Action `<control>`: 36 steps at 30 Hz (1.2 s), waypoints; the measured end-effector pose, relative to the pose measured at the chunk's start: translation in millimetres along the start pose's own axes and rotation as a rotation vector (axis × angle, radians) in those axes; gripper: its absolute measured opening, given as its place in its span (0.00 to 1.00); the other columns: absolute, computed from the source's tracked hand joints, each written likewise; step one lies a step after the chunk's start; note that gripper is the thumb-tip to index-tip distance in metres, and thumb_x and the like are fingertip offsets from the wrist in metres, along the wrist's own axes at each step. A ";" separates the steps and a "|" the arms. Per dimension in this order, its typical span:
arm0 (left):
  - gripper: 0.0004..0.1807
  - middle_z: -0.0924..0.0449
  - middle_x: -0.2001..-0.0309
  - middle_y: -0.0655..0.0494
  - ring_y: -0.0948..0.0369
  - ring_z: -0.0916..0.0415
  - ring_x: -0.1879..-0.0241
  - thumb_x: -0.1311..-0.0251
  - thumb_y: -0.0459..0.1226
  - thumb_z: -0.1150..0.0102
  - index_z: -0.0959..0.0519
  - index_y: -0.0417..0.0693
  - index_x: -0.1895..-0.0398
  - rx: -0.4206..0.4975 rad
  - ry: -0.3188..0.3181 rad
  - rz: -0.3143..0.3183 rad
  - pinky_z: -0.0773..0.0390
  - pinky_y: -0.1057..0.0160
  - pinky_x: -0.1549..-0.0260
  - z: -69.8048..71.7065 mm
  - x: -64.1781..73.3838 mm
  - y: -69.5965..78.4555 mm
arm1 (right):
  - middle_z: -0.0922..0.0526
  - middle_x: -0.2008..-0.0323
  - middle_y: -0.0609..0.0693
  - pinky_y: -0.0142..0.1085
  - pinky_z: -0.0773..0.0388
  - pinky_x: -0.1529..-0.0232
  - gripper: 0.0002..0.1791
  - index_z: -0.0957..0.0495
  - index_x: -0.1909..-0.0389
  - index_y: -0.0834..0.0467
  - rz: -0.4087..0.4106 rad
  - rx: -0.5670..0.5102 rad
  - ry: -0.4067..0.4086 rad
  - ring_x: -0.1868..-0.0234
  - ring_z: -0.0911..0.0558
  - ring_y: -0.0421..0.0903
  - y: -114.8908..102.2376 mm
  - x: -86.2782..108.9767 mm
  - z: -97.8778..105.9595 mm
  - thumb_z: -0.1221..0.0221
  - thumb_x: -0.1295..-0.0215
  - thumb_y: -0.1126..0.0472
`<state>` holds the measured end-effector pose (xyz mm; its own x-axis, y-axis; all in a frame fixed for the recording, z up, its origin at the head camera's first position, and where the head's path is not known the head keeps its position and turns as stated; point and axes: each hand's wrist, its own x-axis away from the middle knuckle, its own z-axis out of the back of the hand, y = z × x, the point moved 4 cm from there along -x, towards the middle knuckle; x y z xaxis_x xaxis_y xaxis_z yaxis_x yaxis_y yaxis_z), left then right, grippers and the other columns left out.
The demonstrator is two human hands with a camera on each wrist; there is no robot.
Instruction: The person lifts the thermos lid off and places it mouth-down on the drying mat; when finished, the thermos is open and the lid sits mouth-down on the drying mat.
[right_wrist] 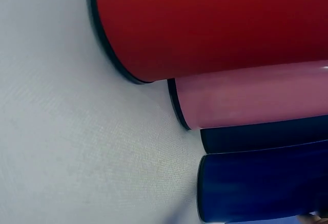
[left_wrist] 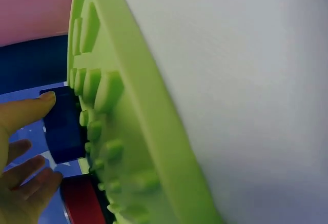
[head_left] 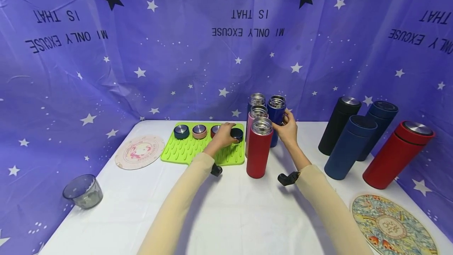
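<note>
My left hand [head_left: 222, 136] reaches over the green mat [head_left: 198, 154], its thumb touching a dark blue bottle lid [left_wrist: 64, 126]. Its other fingers are spread loosely beside that lid, above the red lid [left_wrist: 84, 198]. A dark teal lid [head_left: 181, 132] and a pink lid [head_left: 199, 132] sit further left on the mat. My right hand [head_left: 287, 129] grips the side of a blue thermos bottle [head_left: 275, 109], which stands upright with its steel mouth uncovered. Close by stand a red bottle [head_left: 259, 154], a pink bottle [right_wrist: 246, 98] and a dark blue bottle [right_wrist: 266, 134], mouths uncovered too.
At the right stand lidded bottles: a black one [head_left: 337, 127], two dark blue ones, the nearer [head_left: 348, 148], and a red one [head_left: 394, 158]. A patterned round mat [head_left: 417, 225] lies in front of them. At left are a pink round mat [head_left: 122, 156] and a glass bowl [head_left: 86, 198].
</note>
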<state>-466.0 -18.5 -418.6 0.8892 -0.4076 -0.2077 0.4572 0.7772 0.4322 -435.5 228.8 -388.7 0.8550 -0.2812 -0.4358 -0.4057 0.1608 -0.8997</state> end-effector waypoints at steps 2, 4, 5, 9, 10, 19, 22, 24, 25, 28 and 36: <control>0.40 0.33 0.37 0.38 0.46 0.36 0.36 0.49 0.38 0.27 0.34 0.37 0.33 -0.003 0.020 -0.022 0.32 0.52 0.38 4.4 7.2 3.0 | 0.27 0.40 0.67 0.48 0.30 0.39 0.41 0.37 0.34 0.66 0.021 0.009 -0.001 0.39 0.27 0.59 0.1 0.6 -0.2 0.31 0.51 0.75; 0.40 0.33 0.37 0.39 0.45 0.36 0.36 0.50 0.38 0.27 0.33 0.37 0.34 0.001 0.048 -0.050 0.32 0.51 0.38 9.7 15.5 5.1 | 0.27 0.41 0.67 0.49 0.30 0.39 0.41 0.37 0.34 0.67 0.034 0.011 -0.001 0.39 0.27 0.60 0.2 0.8 -0.1 0.31 0.51 0.75; 0.40 0.32 0.37 0.39 0.45 0.36 0.36 0.50 0.37 0.26 0.33 0.37 0.34 0.010 0.059 -0.064 0.32 0.50 0.38 12.6 20.1 5.7 | 0.27 0.41 0.67 0.50 0.30 0.39 0.41 0.37 0.34 0.67 0.039 0.012 -0.001 0.40 0.27 0.61 0.3 0.7 0.0 0.31 0.51 0.75; 0.39 0.30 0.39 0.39 0.44 0.33 0.40 0.51 0.37 0.26 0.32 0.37 0.35 0.061 0.101 -0.127 0.30 0.49 0.41 25.7 39.9 4.1 | 0.28 0.40 0.67 0.48 0.31 0.38 0.42 0.38 0.33 0.67 0.051 0.035 -0.004 0.39 0.27 0.59 -1.3 -0.1 0.2 0.31 0.51 0.74; 0.39 0.30 0.39 0.39 0.44 0.33 0.41 0.50 0.37 0.26 0.32 0.38 0.34 0.071 0.106 -0.135 0.30 0.48 0.42 28.8 45.3 2.4 | 0.28 0.39 0.66 0.47 0.31 0.38 0.43 0.38 0.33 0.67 0.053 0.040 -0.005 0.38 0.27 0.59 -1.6 -0.5 0.3 0.31 0.51 0.73; 0.39 0.31 0.37 0.37 0.41 0.39 0.35 0.50 0.36 0.26 0.32 0.35 0.35 0.098 0.129 -0.128 0.37 0.43 0.37 50.9 99.6 -26.0 | 0.28 0.41 0.69 0.49 0.30 0.39 0.42 0.39 0.32 0.66 0.027 0.073 -0.061 0.38 0.28 0.59 1.4 -3.4 2.3 0.31 0.49 0.72; 0.39 0.31 0.37 0.36 0.39 0.38 0.36 0.52 0.34 0.26 0.32 0.33 0.36 0.101 0.157 -0.136 0.38 0.42 0.37 58.1 114.9 -36.3 | 0.29 0.40 0.69 0.50 0.30 0.39 0.42 0.41 0.31 0.66 0.008 0.122 -0.087 0.37 0.29 0.59 2.3 -1.6 4.3 0.32 0.47 0.70; 0.41 0.31 0.37 0.38 0.40 0.37 0.36 0.53 0.34 0.25 0.32 0.35 0.35 0.107 0.165 -0.141 0.39 0.42 0.36 62.9 123.1 -42.2 | 0.29 0.40 0.69 0.51 0.32 0.38 0.42 0.40 0.32 0.66 0.002 0.162 -0.101 0.37 0.29 0.59 2.2 0.7 6.7 0.32 0.47 0.70; 0.41 0.31 0.36 0.39 0.40 0.37 0.37 0.54 0.34 0.25 0.32 0.37 0.34 0.111 0.167 -0.136 0.39 0.41 0.37 65.4 127.4 -45.0 | 0.29 0.40 0.69 0.52 0.32 0.38 0.41 0.39 0.32 0.66 0.000 0.179 -0.106 0.37 0.29 0.59 1.8 2.1 8.1 0.32 0.47 0.70; 0.42 0.30 0.37 0.40 0.39 0.36 0.37 0.54 0.34 0.24 0.32 0.41 0.33 0.117 0.160 -0.100 0.40 0.39 0.37 71.6 138.5 -53.8 | 0.29 0.39 0.67 0.53 0.34 0.37 0.41 0.38 0.32 0.65 -0.004 0.227 -0.120 0.37 0.29 0.60 0.0 7.1 13.6 0.31 0.47 0.69; 0.39 0.29 0.41 0.33 0.36 0.35 0.39 0.54 0.38 0.25 0.30 0.31 0.39 0.058 0.110 -0.011 0.37 0.40 0.38 80.3 161.0 -74.7 | 0.30 0.36 0.62 0.53 0.32 0.38 0.43 0.37 0.32 0.62 -0.014 0.289 -0.158 0.37 0.29 0.59 -18.9 32.7 33.1 0.28 0.48 0.59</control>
<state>-358.2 -180.8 -413.9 0.8819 -0.3586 -0.3060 0.4681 0.7426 0.4790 -389.3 247.9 -385.2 0.9086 -0.1387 -0.3939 -0.3044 0.4259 -0.8521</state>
